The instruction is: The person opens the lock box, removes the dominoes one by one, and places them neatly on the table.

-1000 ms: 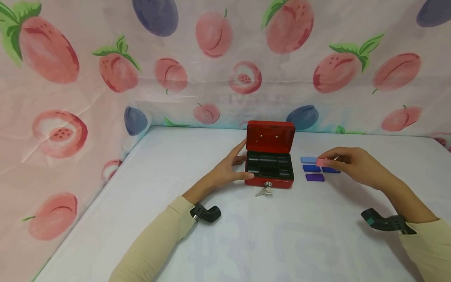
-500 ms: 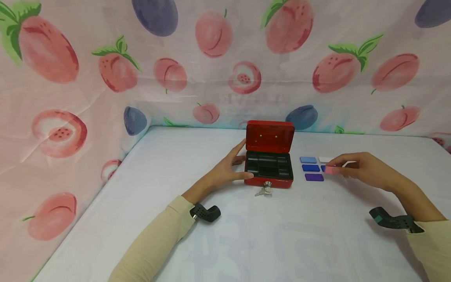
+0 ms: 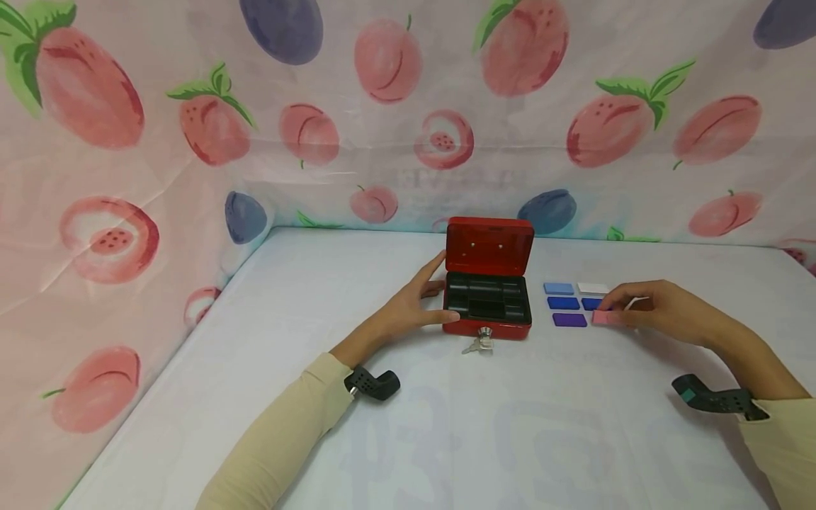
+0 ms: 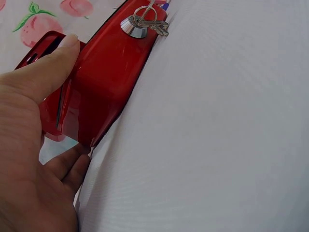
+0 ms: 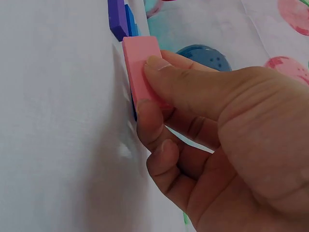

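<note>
My right hand (image 3: 663,309) pinches a small pink rectangular block (image 5: 141,67) between thumb and fingers. In the head view the block is beside a purple block (image 3: 569,320) and in front of a blue block (image 3: 591,304) partly hidden by the fingers. My left hand (image 3: 417,303) rests against the left side of a red metal cash box (image 4: 104,72). Its thumb lies straight on the front corner and the other fingers stretch along the side. The raised lid (image 3: 489,246) stands behind a black compartment tray (image 3: 487,296). Keys (image 3: 478,345) hang from the front lock.
Light blue (image 3: 558,289), white (image 3: 593,288) and another blue block (image 3: 564,303) lie right of the box, in rows with the purple one. A white cloth (image 3: 446,439) covers the table. A fruit-print cloth (image 3: 382,177) hangs behind and at left.
My right hand has moved the pink block toward me and slightly right, from beside the light blue block to beside the purple one, uncovering the white block. My left hand stays put.
</note>
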`<state>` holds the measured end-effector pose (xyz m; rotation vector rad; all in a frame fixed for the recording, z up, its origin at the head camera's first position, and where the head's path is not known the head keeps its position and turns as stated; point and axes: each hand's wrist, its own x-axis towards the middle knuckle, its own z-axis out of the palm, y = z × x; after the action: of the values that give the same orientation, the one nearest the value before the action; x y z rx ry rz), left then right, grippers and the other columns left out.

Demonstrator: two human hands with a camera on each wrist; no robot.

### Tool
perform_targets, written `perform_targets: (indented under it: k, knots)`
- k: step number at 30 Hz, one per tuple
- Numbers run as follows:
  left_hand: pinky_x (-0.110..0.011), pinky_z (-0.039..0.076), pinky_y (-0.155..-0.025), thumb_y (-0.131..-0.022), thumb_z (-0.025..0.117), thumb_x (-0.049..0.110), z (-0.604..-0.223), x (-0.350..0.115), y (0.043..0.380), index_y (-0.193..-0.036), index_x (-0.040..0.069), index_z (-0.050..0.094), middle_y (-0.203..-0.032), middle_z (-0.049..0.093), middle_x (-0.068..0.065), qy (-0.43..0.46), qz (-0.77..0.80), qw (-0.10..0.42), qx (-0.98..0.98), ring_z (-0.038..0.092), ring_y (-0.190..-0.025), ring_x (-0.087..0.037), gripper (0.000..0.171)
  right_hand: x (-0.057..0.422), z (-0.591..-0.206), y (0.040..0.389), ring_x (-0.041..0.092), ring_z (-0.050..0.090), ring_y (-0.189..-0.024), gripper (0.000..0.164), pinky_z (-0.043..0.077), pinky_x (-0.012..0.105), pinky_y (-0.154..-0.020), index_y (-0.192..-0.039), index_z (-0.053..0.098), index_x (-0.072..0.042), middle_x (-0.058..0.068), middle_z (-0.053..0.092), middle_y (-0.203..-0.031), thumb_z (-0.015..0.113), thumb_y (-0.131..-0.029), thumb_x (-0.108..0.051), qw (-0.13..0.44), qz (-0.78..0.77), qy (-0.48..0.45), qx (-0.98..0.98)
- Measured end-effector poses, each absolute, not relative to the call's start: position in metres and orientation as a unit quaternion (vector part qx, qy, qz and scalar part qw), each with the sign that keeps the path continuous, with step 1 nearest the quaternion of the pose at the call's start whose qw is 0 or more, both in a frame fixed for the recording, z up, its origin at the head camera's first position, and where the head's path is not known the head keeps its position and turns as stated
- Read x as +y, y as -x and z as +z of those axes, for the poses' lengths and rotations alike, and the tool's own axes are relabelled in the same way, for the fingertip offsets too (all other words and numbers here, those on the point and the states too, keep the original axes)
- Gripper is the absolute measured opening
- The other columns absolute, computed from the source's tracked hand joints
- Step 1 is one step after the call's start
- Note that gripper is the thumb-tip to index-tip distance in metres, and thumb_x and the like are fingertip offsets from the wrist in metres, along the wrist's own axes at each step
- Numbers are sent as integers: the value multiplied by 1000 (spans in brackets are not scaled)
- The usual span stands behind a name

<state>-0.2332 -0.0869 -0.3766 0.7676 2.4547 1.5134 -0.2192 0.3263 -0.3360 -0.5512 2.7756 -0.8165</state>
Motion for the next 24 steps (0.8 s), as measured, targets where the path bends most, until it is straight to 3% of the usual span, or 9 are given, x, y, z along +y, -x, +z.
perform_targets:
  k: [11, 24]
  knots:
    - [-44, 36, -104, -81, 77, 29, -376, -87, 235, -151, 45, 8, -153, 27, -1, -259, 508, 76, 818, 41, -131, -23, 99, 325, -338, 220, 26, 55, -97, 21, 51, 25, -70, -107, 72, -19, 5, 64, -109, 70, -89, -28, 94, -253, 189, 944]
    - [-42, 36, -104, -81, 77, 26, -377, -87, 234, -152, 44, 9, -154, 24, 1, -264, 513, 74, 813, 41, -131, -23, 99, 325, -341, 220, 19, 52, -81, 18, 47, 24, -64, -104, 73, -19, 0, 65, -100, 72, -86, -23, 57, -231, 199, 951]
